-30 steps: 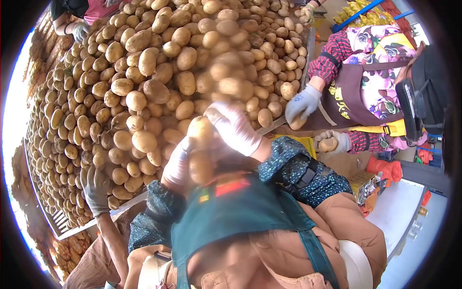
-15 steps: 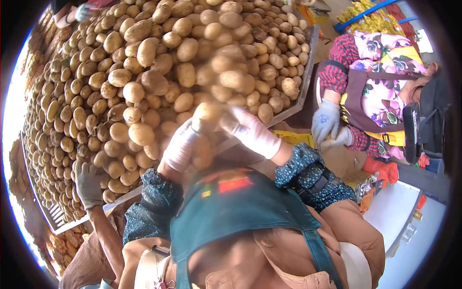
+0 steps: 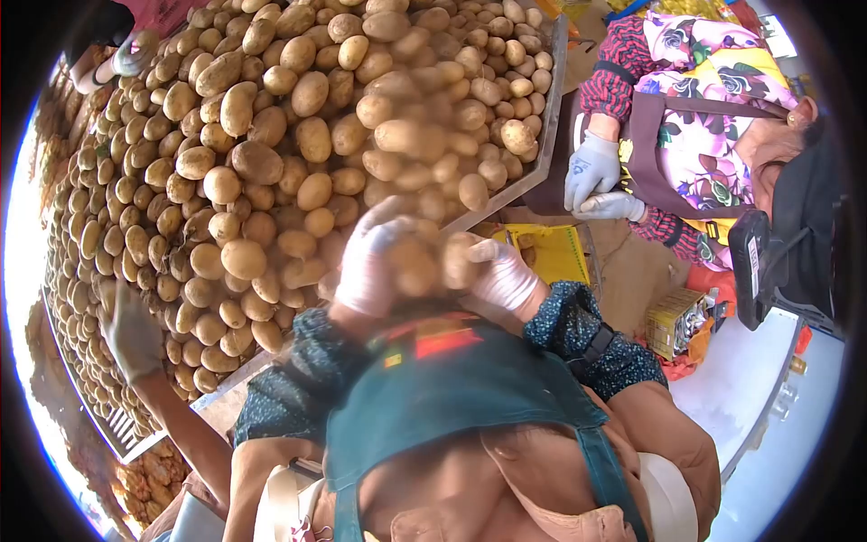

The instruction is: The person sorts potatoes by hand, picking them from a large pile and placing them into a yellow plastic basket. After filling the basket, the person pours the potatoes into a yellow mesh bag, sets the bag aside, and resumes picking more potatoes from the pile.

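Observation:
My left hand [image 3: 366,266], in a white glove, is curved around a brownish potato [image 3: 415,266] just above my green apron [image 3: 452,375]. Its fingers are partly blurred. On the other side, my gloved right hand [image 3: 501,273] grips another potato [image 3: 459,260] between thumb and fingers. The two potatoes are close together over the near edge of the sorting table. Beyond them lies a large heap of potatoes [image 3: 262,163], hazy around the middle of the view.
A metal rim [image 3: 553,117] bounds the heap on the right. There a co-worker's gloved hands [image 3: 596,185] are together. Another person's gloved hand [image 3: 131,330] rests at the left side of the heap, and one more [image 3: 135,52] is at the far left. A yellow bag [image 3: 551,251] lies beside the table.
Both my hands have come back toward my apron, and a potato now shows in my right hand. The co-worker's hand at left has shifted left and up along the heap.

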`<state>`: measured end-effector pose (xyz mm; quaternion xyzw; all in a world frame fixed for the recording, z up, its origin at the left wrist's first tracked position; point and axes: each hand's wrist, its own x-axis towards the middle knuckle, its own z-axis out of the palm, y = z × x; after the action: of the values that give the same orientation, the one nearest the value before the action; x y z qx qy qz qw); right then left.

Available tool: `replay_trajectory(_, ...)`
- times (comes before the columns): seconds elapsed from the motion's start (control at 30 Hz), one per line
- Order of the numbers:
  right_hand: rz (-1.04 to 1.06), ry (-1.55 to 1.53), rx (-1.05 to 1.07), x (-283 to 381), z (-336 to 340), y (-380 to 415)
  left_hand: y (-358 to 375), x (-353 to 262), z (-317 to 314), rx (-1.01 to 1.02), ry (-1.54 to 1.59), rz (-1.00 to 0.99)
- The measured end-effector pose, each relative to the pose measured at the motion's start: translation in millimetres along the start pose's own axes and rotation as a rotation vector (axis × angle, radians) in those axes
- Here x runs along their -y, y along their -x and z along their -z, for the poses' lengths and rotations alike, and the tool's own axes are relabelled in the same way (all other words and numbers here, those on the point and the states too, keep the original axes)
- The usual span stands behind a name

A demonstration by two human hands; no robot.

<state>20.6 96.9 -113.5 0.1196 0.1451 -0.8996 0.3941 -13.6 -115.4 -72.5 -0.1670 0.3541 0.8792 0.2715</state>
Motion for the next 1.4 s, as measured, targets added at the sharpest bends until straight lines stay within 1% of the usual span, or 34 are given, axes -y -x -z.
replay_trajectory(0.03,-0.003,-0.129,-0.055,-6,3,6,-3,18,-2,-0.138,-0.127,-0.087)
replay_trajectory(0.07,-0.008,-0.181,-0.079,-7,6,16,-2,33,-3,-0.129,-0.183,-0.076)
replay_trajectory(0.1,-0.011,-0.234,-0.103,-7,6,24,-3,42,-8,-0.072,-0.315,-0.115)
replay_trajectory(0.13,-0.019,-0.209,-0.095,-1,-2,35,-5,51,-14,-0.021,-0.444,-0.162)
replay_trajectory(0.17,-0.016,-0.187,-0.078,1,2,44,-7,61,-15,0.078,-0.653,-0.265)
replay_trajectory(0.2,-0.013,-0.165,-0.06,3,5,54,-19,87,1,0.12,-0.881,-0.318)
replay_trajectory(0.23,-0.011,-0.136,-0.101,3,6,65,-22,89,-2,0.199,-1.194,-0.524)
replay_trajectory(0.3,-0.001,-0.069,-0.172,3,4,82,-22,97,-11,0.256,-1.338,-0.55)
replay_trajectory(0.4,0.051,-0.034,-0.219,-3,5,98,-16,104,-22,0.254,-1.371,-0.545)
replay_trajectory(0.43,0.072,-0.013,-0.226,-1,9,107,-12,97,-24,0.22,-1.368,-0.501)
replay_trajectory(0.47,0.073,-0.021,-0.255,0,46,125,-5,81,-24,0.185,-1.365,-0.457)
replay_trajectory(0.5,0.085,-0.034,-0.28,4,61,139,2,63,-24,0.152,-1.363,-0.412)
replay_trajectory(0.57,0.106,-0.1,-0.359,11,87,164,28,26,-18,-0.016,-1.585,-0.259)
replay_trajectory(0.6,0.126,-0.145,-0.413,14,102,177,40,23,1,-0.113,-1.687,-0.388)
replay_trajectory(0.63,0.152,-0.219,-0.494,17,118,188,51,21,19,-0.213,-1.781,-0.525)
replay_trajectory(0.7,0.254,-0.23,-0.832,21,138,198,75,4,25,-0.338,-2.142,-0.398)
replay_trajectory(0.73,0.279,-0.252,-0.979,26,154,198,80,1,31,-0.348,-2.293,-0.202)
replay_trajectory(0.77,0.297,-0.274,-1.124,27,169,199,81,1,32,-0.361,-2.292,-0.088)
replay_trajectory(0.8,0.326,-0.164,-1.213,27,176,197,79,-2,35,-0.379,-2.283,0.024)
replay_trajectory(0.83,0.289,-0.138,-1.262,29,185,196,78,-3,38,-0.398,-2.267,0.137)
replay_trajectory(0.9,0.216,-0.082,-1.359,37,199,191,75,-2,49,-0.388,-2.301,0.106)
replay_trajectory(0.93,0.176,0.017,-1.361,38,176,177,75,-1,52,-0.401,-2.309,0.077)
replay_trajectory(1.0,0.09,0.231,-1.059,37,160,162,79,1,54,-0.428,-2.33,0.037)
replay_trajectory(1.03,0.05,0.333,-0.904,37,143,151,81,3,56,-0.424,-2.308,-0.016)
replay_trajectory(1.07,0.058,0.36,-0.782,36,125,139,85,6,60,-0.422,-2.286,-0.069)
replay_trajectory(1.1,0.014,0.457,-0.697,37,102,124,89,9,66,-0.421,-2.264,-0.122)
replay_trajectory(1.17,0.065,0.772,-0.581,29,60,94,91,19,102,-0.447,-1.704,-0.463)
replay_trajectory(1.2,0.115,0.968,-0.482,26,39,80,91,22,112,-0.439,-1.413,-0.606)
replay_trajectory(1.23,0.167,1.164,-0.378,22,17,67,96,13,85,-0.426,-0.632,-0.309)
replay_trajectory(1.27,0.16,1.173,-0.337,18,-6,56,100,4,61,-0.398,-0.437,-0.297)
replay_trajectory(1.3,0.288,1.319,-0.19,14,-17,43,100,0,45,-0.361,-0.241,-0.285)
replay_trajectory(1.33,0.382,1.508,-0.111,10,-37,29,96,4,41,-0.312,-0.291,-0.325)
replay_trajectory(1.37,0.422,1.525,-0.004,6,-48,15,91,9,37,-0.266,-0.342,-0.362)
replay_trajectory(1.4,0.472,1.639,0.011,0,-64,6,87,11,32,-0.241,-0.279,-0.34)
